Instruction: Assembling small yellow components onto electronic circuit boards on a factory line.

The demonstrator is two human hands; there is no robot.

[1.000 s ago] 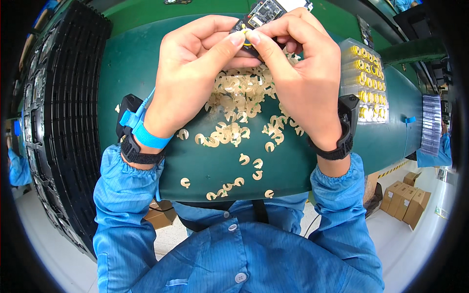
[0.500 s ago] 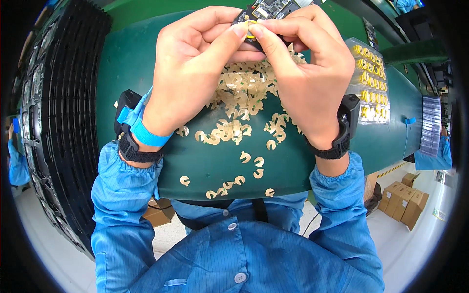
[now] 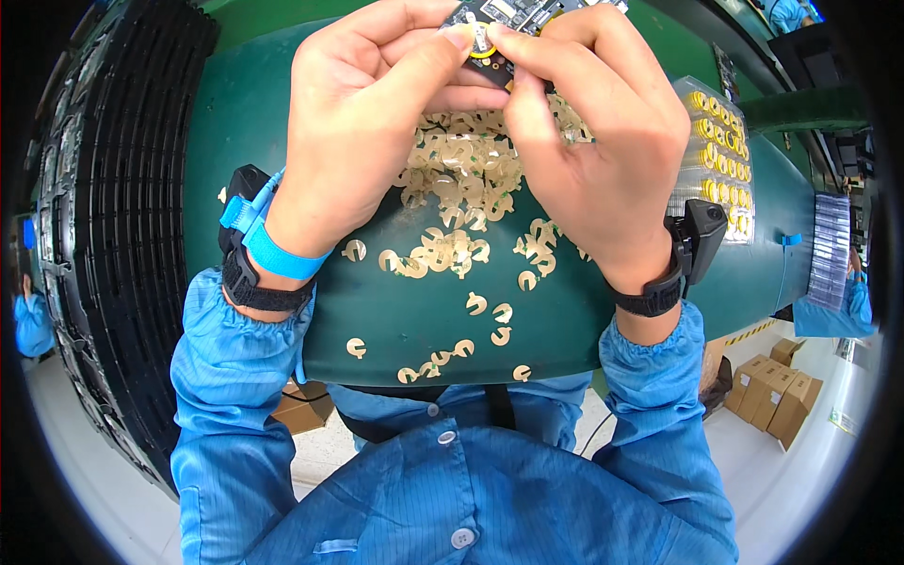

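Note:
A black circuit board (image 3: 499, 68) is held up at the far edge of the workbench. My left hand (image 3: 363, 122) grips it, fingers under the board and thumb on top. On the board lies a round coin cell (image 3: 481, 40) with a yellow rim, tilted in view. My left thumb tip meets the cell's left side. My right hand (image 3: 603, 132) has its index fingertip at the cell's right side, its thumb lower, by the board's edge; its other fingers are curled and partly hidden. Beneath the hands lies a pile of cream C-shaped pieces (image 3: 461, 165).
A clear tray (image 3: 720, 169) of yellow-rimmed coin cells stands at the right on the green mat (image 3: 395, 320). Black stacked trays (image 3: 122, 217) rise at the left. Cardboard boxes (image 3: 772, 391) are on the floor at right. Other people in blue are at both sides.
The board and both hands have shifted slightly. My right thumb has come off the coin cell and dropped lower, and the index fingertip now touches it. More of the cell shows.

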